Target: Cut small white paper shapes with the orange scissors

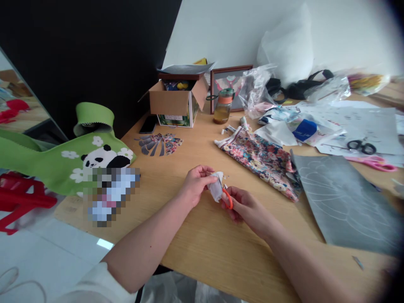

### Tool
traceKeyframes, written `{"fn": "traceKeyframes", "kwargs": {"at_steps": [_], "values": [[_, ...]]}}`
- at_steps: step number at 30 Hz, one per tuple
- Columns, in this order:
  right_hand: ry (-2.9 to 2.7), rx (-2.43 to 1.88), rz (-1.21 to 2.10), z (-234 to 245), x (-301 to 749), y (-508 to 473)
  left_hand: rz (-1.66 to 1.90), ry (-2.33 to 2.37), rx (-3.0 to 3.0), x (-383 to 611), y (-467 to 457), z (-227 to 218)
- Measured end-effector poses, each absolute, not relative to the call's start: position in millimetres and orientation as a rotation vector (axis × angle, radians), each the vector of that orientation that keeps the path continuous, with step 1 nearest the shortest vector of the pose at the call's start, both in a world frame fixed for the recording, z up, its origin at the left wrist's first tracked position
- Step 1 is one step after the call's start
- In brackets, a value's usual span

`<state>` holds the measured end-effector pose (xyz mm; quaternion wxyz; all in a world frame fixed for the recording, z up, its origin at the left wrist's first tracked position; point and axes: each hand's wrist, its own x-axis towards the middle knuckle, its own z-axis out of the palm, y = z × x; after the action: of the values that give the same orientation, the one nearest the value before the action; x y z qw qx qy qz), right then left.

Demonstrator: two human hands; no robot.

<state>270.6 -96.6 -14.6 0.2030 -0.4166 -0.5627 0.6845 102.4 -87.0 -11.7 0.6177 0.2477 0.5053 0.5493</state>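
Above the wooden table [176, 185], my left hand [198, 181] pinches a small pale grey-white piece of fabric or paper [216, 189] between thumb and fingers. My right hand [238, 202] has its fingers in the orange handle of a pair of scissors [227, 198]. The blades lie at the right edge of the pale piece, mostly hidden by it and my fingers. A few tiny scraps are visible just beyond the piece. Floral fabric [261, 162] lies folded to the right, and floral and grey cut petal shapes [160, 144] are fanned out at the back left.
Behind stand an open cardboard box [168, 101], a bottle with brown liquid [222, 109] and a picture frame [216, 75]. At right lie a grey sheet with petal lines [344, 198], black-handled scissors [361, 146] and pink scissors [378, 163]. A phone [148, 125] and green panda fabric [97, 155] are left.
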Motion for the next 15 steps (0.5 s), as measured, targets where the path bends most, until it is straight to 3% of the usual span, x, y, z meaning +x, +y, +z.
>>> {"fn": "traceKeyframes", "kwargs": {"at_steps": [15], "values": [[-1.598,-1.158,1.876,-19.4,270.9,-95.5,1.275,1.144,0.574,102.1,-85.8,-12.6]]}}
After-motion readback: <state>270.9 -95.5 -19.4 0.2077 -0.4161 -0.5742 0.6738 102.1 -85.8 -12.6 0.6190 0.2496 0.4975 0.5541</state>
